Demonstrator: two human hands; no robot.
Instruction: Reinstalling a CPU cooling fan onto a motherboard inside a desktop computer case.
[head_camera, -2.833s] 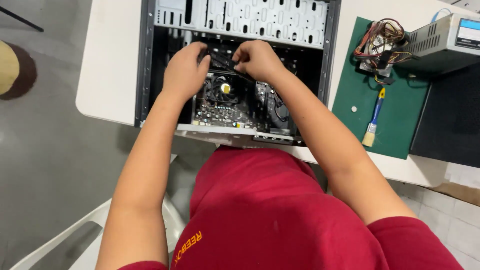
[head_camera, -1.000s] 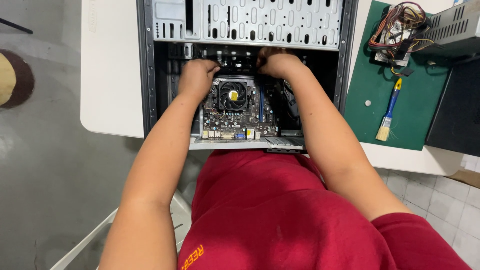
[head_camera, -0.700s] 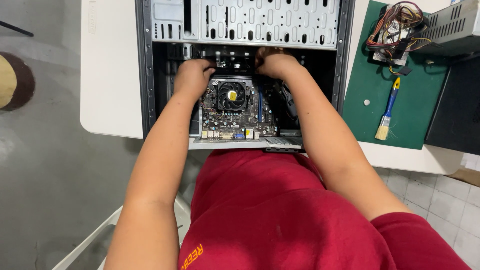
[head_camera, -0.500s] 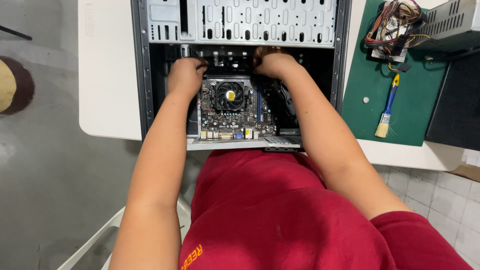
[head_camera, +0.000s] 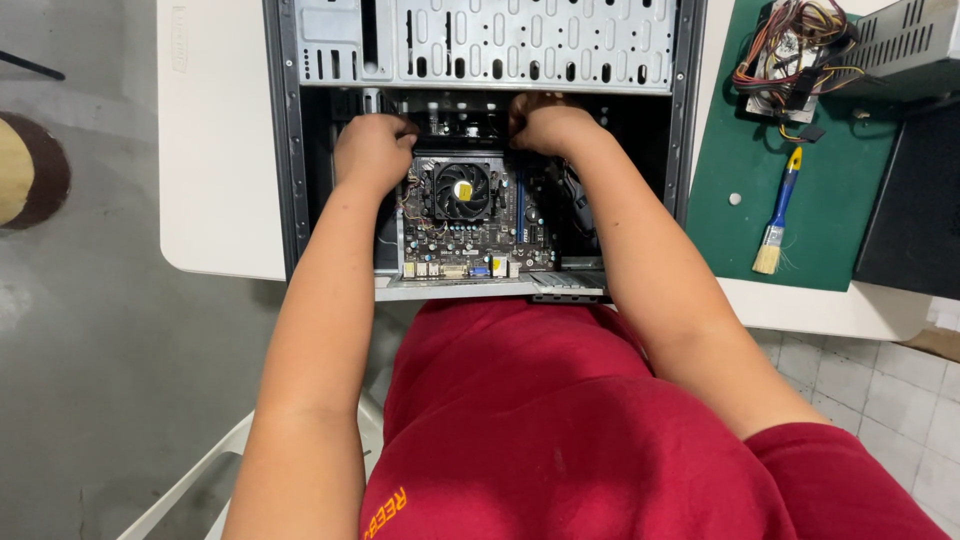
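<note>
Reaching into the open computer case (head_camera: 290, 150), left hand (head_camera: 372, 152) and right hand (head_camera: 545, 125) curled, grip hidden, at the motherboard's (head_camera: 470, 235) twelve-o'clock edge, apparently to steady it.

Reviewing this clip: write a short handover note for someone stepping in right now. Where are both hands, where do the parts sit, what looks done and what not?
Left hand: fist-like, at the top left edge of the motherboard, inside the open computer case; grip hidden.
Right hand: at the top right edge, fingers hidden.
Done: case open on the white table; board with cooler fan lies inside.
Left: cannot tell whether the board is fastened.
Nearby: brush on the green mat.
</note>
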